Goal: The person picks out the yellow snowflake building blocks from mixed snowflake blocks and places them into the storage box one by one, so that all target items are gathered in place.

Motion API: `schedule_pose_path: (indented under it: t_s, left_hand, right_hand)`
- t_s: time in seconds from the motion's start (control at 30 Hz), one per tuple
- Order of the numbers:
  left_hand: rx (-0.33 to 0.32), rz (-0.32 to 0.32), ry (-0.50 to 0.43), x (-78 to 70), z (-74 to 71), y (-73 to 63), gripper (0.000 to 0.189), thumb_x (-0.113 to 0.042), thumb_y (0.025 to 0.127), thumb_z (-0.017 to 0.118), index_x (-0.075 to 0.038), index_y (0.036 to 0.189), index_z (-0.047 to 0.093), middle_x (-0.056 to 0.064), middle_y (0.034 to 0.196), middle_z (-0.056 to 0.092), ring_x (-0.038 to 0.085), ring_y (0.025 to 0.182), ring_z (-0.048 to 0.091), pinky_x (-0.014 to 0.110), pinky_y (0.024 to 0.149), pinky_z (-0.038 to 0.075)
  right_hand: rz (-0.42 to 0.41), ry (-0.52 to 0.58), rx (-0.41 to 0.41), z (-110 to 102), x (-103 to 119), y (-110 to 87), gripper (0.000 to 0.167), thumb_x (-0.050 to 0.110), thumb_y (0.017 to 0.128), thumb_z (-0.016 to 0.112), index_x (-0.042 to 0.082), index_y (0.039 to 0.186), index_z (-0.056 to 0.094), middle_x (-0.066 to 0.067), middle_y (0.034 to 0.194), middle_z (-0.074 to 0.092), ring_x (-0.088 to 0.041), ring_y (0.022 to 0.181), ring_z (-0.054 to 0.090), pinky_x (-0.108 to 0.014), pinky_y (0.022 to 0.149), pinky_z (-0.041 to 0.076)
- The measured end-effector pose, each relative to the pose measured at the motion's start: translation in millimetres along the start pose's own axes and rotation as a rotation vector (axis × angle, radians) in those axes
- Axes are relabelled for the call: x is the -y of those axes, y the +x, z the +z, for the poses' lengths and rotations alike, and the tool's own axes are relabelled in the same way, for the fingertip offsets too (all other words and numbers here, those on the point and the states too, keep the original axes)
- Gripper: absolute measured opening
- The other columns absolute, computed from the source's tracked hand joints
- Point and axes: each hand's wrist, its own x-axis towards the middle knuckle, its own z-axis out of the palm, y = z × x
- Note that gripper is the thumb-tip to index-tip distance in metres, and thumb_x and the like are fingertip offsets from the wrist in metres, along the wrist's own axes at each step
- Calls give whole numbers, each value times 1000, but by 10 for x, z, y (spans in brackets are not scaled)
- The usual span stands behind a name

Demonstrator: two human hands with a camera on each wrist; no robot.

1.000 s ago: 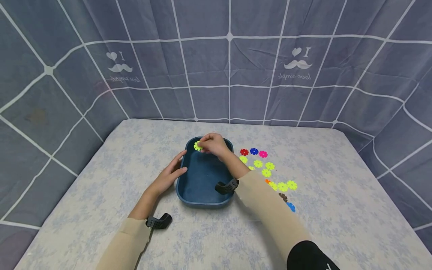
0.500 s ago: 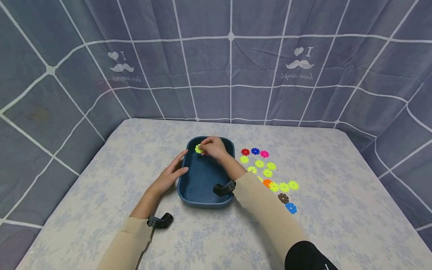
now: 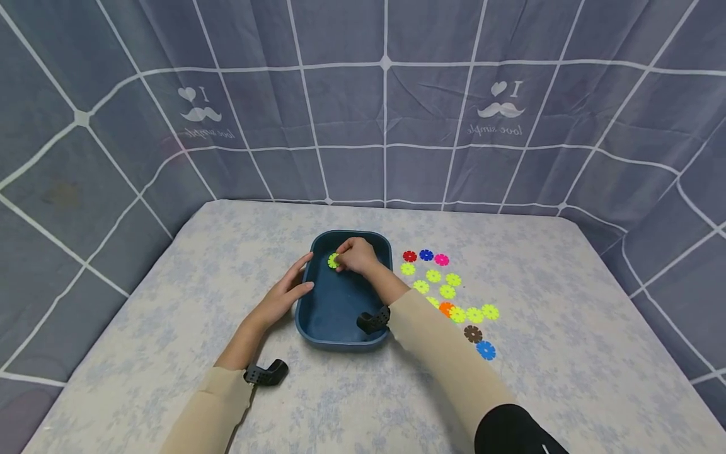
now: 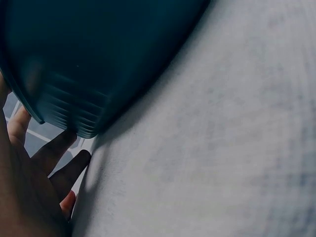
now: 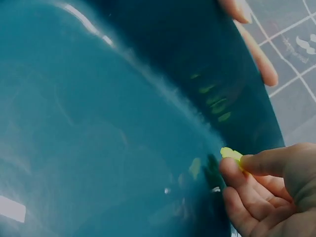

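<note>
A dark blue-green plastic tray (image 3: 343, 345) stands on the table. Inside it, toward the far left corner, my right hand (image 3: 360, 260) pinches a yellow-green notched plastic disc (image 3: 333, 260) between thumb and index finger. The right wrist view shows the disc (image 5: 230, 154) poking out from the fingertips, its green reflection on the tray wall (image 5: 217, 94). On the tray's left side my left hand (image 3: 282, 296) touches the rim, fingers spread and fairly straight. In the left wrist view its fingertips (image 4: 66, 139) lie along the ribbed outer wall.
Right of the tray lie several yellow-green discs (image 3: 447, 291), plus a red disc (image 3: 409, 256), dark blue disc (image 3: 426, 255), pink disc (image 3: 442, 259), orange disc (image 3: 446, 309), brown disc (image 3: 473, 333) and light blue disc (image 3: 486, 350). A grey checked curtain (image 3: 351, 126) surrounds the table.
My right hand has drawn the yellow-green disc a little nearer inside the tray. More of the table discs show beside the right forearm. The left hand keeps its place on the rim.
</note>
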Motion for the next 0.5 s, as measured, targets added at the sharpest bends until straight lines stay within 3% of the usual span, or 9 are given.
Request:
schedule_pose_path:
  t_s: [0.5]
  left_hand:
    - [1,11,-5,22,1,-3,61,-24,104,47,-21,158,19,19,160,16,42,144,19,62,110,23]
  right_hand:
    - [18,-52,-21,64,-38,20,9,3,91,66,-4,97,66,-16,87,71,-21,76,72,-26,66,56]
